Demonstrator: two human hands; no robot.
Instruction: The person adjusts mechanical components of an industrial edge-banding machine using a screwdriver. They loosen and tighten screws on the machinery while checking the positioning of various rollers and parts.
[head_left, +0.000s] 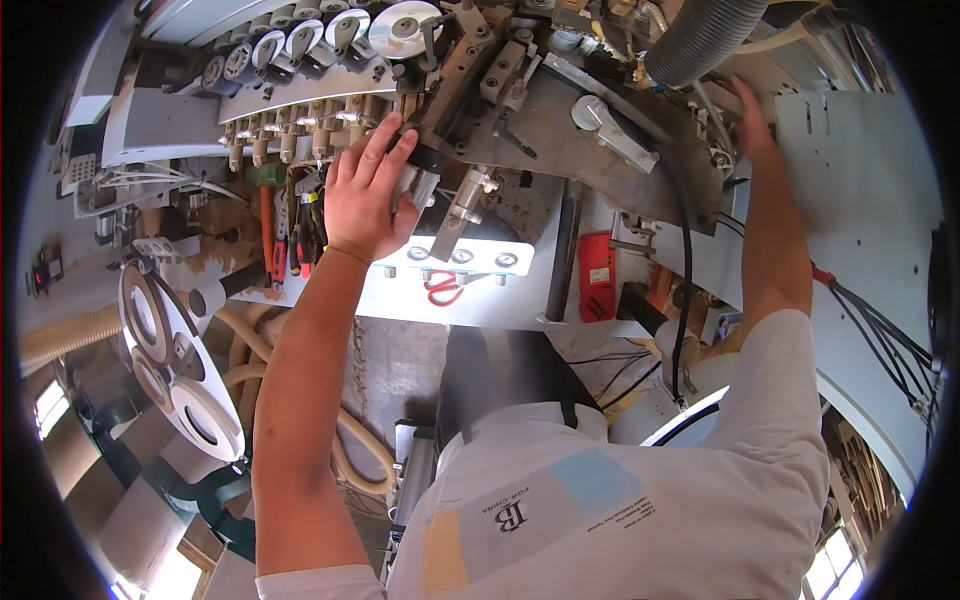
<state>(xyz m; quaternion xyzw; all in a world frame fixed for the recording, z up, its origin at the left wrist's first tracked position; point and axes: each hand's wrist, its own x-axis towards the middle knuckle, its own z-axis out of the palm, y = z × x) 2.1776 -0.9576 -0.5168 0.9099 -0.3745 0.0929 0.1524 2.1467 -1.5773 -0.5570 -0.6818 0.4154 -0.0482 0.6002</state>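
Observation:
My left hand (368, 190) rests on the machine's front, its fingers stretched over a dark metal block (428, 158) beside a row of brass-coloured fittings (290, 135). Nothing shows in its grasp. On the right, my right hand (752, 118) reaches in next to a grey panel (850, 180), close to a thin flexible metal conduit (712, 125). Its visible fingers are extended, though part of the hand turns out of sight. Between the hands lies a dark steel plate (560, 165) with a silver clamp lever (612, 135) on it.
Red-handled scissors (444, 290) and a red flat case (597, 278) are on the white ledge below. Several pliers (295, 240) hang at left. A ribbed grey hose (705, 45) comes down at top right. A black cable (688, 280) drops near my right arm.

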